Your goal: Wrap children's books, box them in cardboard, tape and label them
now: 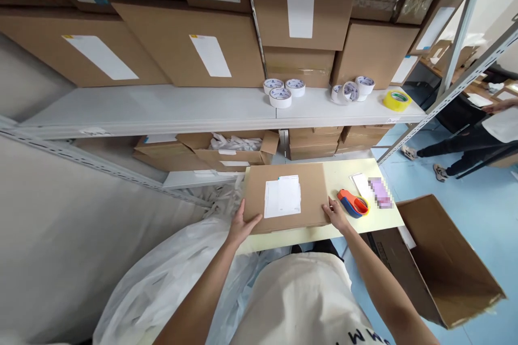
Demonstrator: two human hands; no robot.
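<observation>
Nearest, past the pale shirt [299,296] of the person, a large clear plastic bag [170,269] fills the left, and an open carton [457,248] stands at the right. Ahead, the left hand [243,225] holds the near left corner of a closed cardboard box [318,188], thumb on top, while the right hand [336,213] grips its right side near the front. The box lies flat on a pale yellow table [343,173], a white label [282,199] on its top. Just right of it sits an orange and blue tape dispenser [352,203]. Beyond, a grey shelf [182,110] carries white-cored tape rolls [280,98], a yellow roll [397,100] and, behind them, large cartons [162,56]. Far right, a co-worker [502,126] is partly visible.
</observation>
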